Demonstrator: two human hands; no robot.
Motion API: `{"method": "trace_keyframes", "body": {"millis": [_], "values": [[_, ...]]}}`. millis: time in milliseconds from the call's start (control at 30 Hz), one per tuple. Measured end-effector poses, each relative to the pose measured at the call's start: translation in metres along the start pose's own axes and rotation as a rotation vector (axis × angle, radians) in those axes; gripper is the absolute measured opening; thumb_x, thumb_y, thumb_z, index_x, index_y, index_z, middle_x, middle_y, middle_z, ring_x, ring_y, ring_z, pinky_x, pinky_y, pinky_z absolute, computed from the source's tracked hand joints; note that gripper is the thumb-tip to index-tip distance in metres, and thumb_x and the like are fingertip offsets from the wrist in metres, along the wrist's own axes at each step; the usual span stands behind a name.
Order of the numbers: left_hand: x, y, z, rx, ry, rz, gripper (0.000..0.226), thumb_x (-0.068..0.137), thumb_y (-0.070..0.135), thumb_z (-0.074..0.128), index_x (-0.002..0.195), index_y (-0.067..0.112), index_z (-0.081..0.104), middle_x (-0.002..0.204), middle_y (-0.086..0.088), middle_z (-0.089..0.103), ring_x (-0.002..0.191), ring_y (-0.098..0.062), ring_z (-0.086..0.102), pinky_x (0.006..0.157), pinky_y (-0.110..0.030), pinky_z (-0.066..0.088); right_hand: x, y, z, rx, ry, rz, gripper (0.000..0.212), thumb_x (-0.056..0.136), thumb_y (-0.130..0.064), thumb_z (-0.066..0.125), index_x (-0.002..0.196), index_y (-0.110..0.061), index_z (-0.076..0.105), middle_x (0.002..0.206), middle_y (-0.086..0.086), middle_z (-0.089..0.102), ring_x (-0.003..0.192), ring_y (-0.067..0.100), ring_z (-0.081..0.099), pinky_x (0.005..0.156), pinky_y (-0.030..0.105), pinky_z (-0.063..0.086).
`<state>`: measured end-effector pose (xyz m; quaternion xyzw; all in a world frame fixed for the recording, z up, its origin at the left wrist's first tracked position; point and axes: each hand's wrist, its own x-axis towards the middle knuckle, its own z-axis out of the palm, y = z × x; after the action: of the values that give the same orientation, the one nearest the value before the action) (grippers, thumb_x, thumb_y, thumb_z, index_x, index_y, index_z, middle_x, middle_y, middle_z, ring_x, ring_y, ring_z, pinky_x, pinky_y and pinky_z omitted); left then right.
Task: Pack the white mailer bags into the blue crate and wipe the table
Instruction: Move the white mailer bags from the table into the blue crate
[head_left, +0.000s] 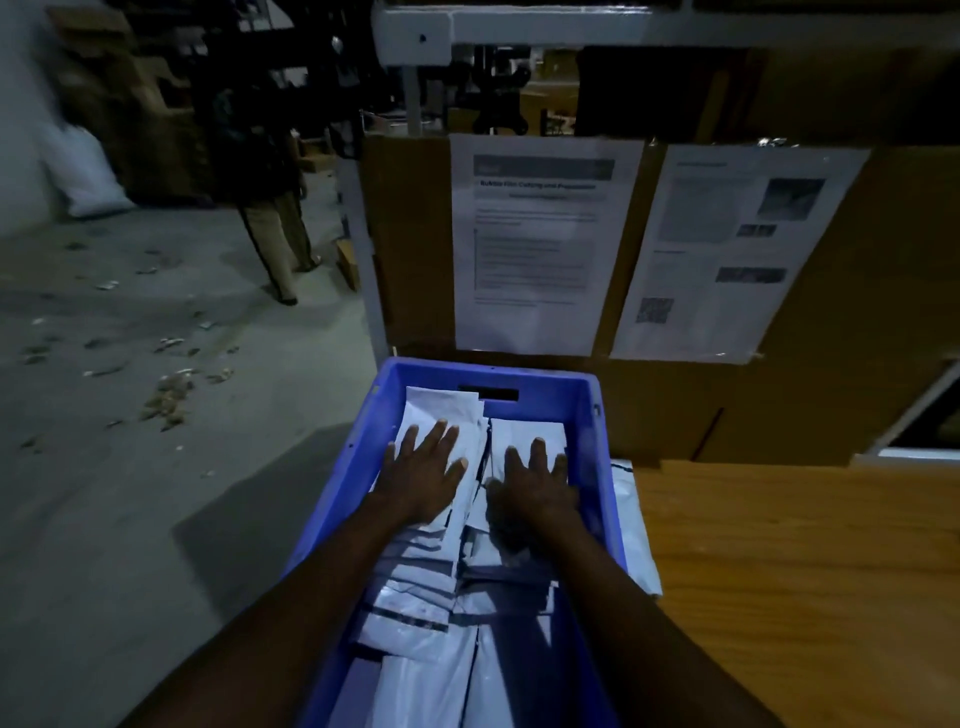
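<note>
The blue crate (358, 452) stands at the left end of the wooden table (800, 571) and holds several white mailer bags (415, 618) in overlapping stacks. My left hand (423, 475) lies flat with straight fingers on the left stack. My right hand (535, 491) presses flat on the right stack beside it. Both forearms reach in over the crate's near part. One more white mailer bag (636, 535) lies outside, squeezed between the crate's right wall and the tabletop.
A cardboard panel (857, 322) with two printed sheets (540, 244) rises right behind the crate. Left of the table is grey concrete floor with scattered scraps (171, 395). A person (275, 223) stands farther back near stacked boxes and a white sack (85, 171).
</note>
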<state>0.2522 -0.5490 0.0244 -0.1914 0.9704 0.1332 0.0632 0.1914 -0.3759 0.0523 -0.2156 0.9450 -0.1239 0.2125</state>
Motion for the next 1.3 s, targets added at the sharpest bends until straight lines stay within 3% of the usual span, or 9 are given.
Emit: {"method": "trace_keyframes", "body": {"millis": [267, 533, 667, 833, 1067, 1300], "values": [[-0.006, 0.004, 0.011, -0.019, 0.042, 0.022, 0.066, 0.107, 0.057, 0.019, 0.164, 0.031, -0.001, 0.172, 0.009, -0.009, 0.158, -0.025, -0.013, 0.124, -0.061, -0.006, -0.005, -0.005, 0.016, -0.021, 0.035, 0.023, 0.082, 0.097, -0.073, 0.034, 0.162, -0.034, 0.000, 0.166, 0.002, -0.027, 0.152, 0.037, -0.023, 0.118, 0.064, 0.012], [-0.010, 0.012, -0.016, -0.010, 0.124, -0.006, 0.065, 0.107, 0.056, 0.018, 0.164, 0.032, -0.003, 0.170, 0.012, -0.015, 0.157, -0.020, -0.014, 0.124, -0.059, -0.008, -0.022, -0.008, -0.005, -0.007, 0.276, -0.057, 0.076, 0.098, -0.071, 0.029, 0.162, -0.034, 0.009, 0.170, 0.005, -0.012, 0.155, 0.035, -0.012, 0.121, 0.060, 0.006], [-0.021, 0.029, -0.035, -0.052, 0.239, -0.023, 0.064, 0.107, 0.054, 0.023, 0.164, 0.033, 0.002, 0.171, 0.013, -0.009, 0.158, -0.019, -0.009, 0.124, -0.060, -0.001, -0.041, -0.005, -0.023, -0.010, 0.427, -0.138, 0.081, 0.091, -0.072, 0.014, 0.162, -0.033, 0.008, 0.170, 0.009, -0.006, 0.156, 0.034, -0.006, 0.122, 0.054, 0.010], [-0.045, 0.072, -0.055, -0.102, 0.385, 0.011, 0.066, 0.106, 0.056, 0.027, 0.164, 0.031, 0.007, 0.171, 0.014, -0.006, 0.158, -0.019, -0.006, 0.125, -0.057, 0.001, -0.073, 0.025, -0.055, 0.063, 0.546, -0.208, 0.088, 0.086, -0.078, -0.003, 0.162, -0.035, 0.006, 0.170, 0.005, -0.008, 0.156, 0.028, -0.011, 0.125, 0.049, 0.004], [-0.071, 0.188, -0.049, -0.116, 0.462, 0.167, 0.067, 0.105, 0.062, 0.020, 0.164, 0.031, 0.013, 0.172, 0.010, -0.001, 0.159, -0.020, -0.002, 0.125, -0.056, 0.007, -0.115, 0.145, -0.085, 0.139, 0.672, -0.173, 0.068, 0.102, -0.065, 0.023, 0.160, -0.031, 0.023, 0.170, 0.006, 0.008, 0.157, 0.027, 0.000, 0.124, 0.052, 0.016], [-0.097, 0.365, 0.022, -0.200, 0.460, 0.230, 0.073, 0.099, 0.064, 0.020, 0.163, 0.027, 0.022, 0.172, 0.007, 0.008, 0.158, -0.021, 0.003, 0.125, -0.057, 0.011, -0.169, 0.333, -0.111, 0.104, 0.662, -0.074, 0.062, 0.105, -0.062, 0.024, 0.159, -0.033, 0.021, 0.170, 0.003, 0.008, 0.157, 0.026, -0.002, 0.124, 0.053, 0.015]]}}
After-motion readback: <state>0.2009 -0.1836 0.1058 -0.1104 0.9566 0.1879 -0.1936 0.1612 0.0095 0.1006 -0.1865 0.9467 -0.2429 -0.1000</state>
